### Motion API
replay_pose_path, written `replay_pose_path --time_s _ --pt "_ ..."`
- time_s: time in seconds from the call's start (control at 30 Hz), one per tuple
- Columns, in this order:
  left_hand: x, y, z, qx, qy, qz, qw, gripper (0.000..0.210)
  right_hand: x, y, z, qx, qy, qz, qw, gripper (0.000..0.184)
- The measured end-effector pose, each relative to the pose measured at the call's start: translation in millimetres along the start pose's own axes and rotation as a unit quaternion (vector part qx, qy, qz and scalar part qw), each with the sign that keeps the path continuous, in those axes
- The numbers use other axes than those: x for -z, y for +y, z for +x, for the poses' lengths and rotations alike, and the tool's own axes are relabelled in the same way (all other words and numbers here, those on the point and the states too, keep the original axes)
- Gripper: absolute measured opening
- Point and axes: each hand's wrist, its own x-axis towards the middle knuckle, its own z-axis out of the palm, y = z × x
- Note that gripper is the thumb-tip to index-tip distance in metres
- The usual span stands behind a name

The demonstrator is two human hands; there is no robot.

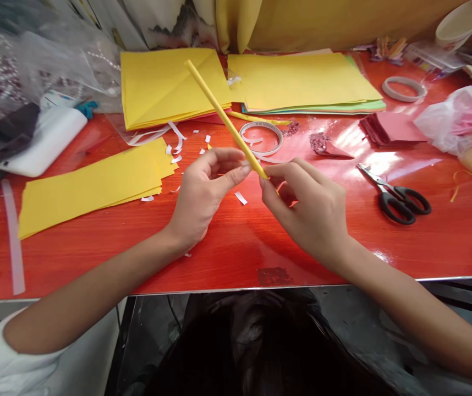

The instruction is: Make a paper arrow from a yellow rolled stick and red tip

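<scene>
A thin rolled yellow paper tube (219,110) slants up to the left above the table. My right hand (312,212) pinches its lower end between thumb and fingers. Beside it, the thumb and forefinger of my left hand (203,192) close against the tube a little higher up; the tube partly hides those fingertips. Below and behind my hands lie small white paper scraps (241,198) and a roll of narrow tape (275,144). Left of my left hand is a stack of yellow paper strips (91,184).
Two piles of yellow sheets (170,82) lie at the back of the red table (228,258). Black-handled scissors (396,198) rest on the right. Beyond them are dark red paper squares (396,127), a glittery paper cone (329,147) and another tape roll (404,91). Plastic bags (75,60) crowd the left.
</scene>
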Motion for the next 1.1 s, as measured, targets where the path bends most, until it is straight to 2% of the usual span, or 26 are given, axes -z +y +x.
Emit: replay_pose_path --time_s 0.13,0.3,0.37,0.47,0.57,0.63,0.67,0.7,0.73,0.77,0.8,0.83,0.87,0.9,0.93,1.0,1.07,1.1 --pt "1.9 -1.1 1.6 -0.012 -0.01 0.033 0.999 0.002 2.0 0.3 1.1 0.002 -0.002 0.031 1.0 0.006" --pt "5.6 -0.9 5.0 -0.01 -0.01 0.026 1.0 0.015 7.9 1.2 3.9 -0.065 -0.064 0.124 0.988 0.008" --pt "5.9 1.1 7.2 0.001 -0.005 0.026 1.0 0.027 12.0 3.8 5.4 -0.103 -0.104 0.199 0.969 0.014" --pt "4.9 6.4 9.6 0.007 -0.015 0.02 1.0 0.036 17.4 9.4 7.3 -0.144 -0.179 0.309 0.923 0.025" --pt "4.7 10.9 9.9 -0.024 -0.052 0.011 0.998 0.029 18.0 11.9 8.7 -0.156 -0.254 0.384 0.874 0.032" --pt "6.2 12.2 9.5 -0.028 -0.045 0.014 0.999 0.021 16.3 9.9 9.7 -0.147 -0.296 0.398 0.856 0.035" --pt "7.3 12.4 9.4 -0.02 -0.036 0.018 0.999 0.019 16.0 8.5 9.9 -0.136 -0.31 0.384 0.859 0.036" --pt "8.6 12.6 9.4 -0.01 -0.03 0.023 0.999 0.019 16.9 7.8 9.7 -0.12 -0.31 0.351 0.876 0.036" --pt "9.8 12.7 9.5 -0.002 -0.032 0.029 0.999 0.021 19.3 8.7 8.7 -0.099 -0.289 0.297 0.905 0.035" --pt "10.9 12.9 9.7 0.003 -0.04 0.037 0.998 0.023 23.9 12.1 6.4 -0.074 -0.252 0.226 0.938 0.033" --pt "11.7 13.3 9.7 0.006 -0.05 0.048 0.998 0.024 30.8 19.0 2.3 -0.049 -0.19 0.137 0.971 0.029" --pt "12.3 14.0 9.6 0.008 -0.058 0.059 0.997 0.025 40.0 29.6 -3.8 -0.025 -0.117 0.049 0.992 0.027" --pt "12.6 14.8 9.3 0.01 -0.064 0.068 0.996 0.025 51.2 44.1 -12.1 -0.018 -0.069 -0.035 0.997 0.028" --pt "12.7 15.9 8.8 0.013 -0.068 0.077 0.995 0.024 63.8 62.1 -22.5 -0.035 -0.03 -0.11 0.993 0.03" --pt "12.6 17.1 8.1 0.018 -0.073 0.083 0.994 0.025 76.9 82.4 -34.6 -0.076 -0.02 -0.171 0.982 0.035" --pt "12.1 20.1 6.3 0.029 -0.083 0.088 0.992 0.028 101.9 124.7 -61.2 -0.127 -0.081 -0.243 0.958 0.046" --pt "11.2 23.7 4.5 0.045 -0.093 0.091 0.99 0.031 121.0 159.5 -85.0 -0.129 -0.146 -0.213 0.958 0.05" --pt "10.4 25.8 3.8 0.05 -0.098 0.096 0.989 0.032 127.4 171.5 -93.7 -0.15 -0.14 -0.206 0.957 0.05"
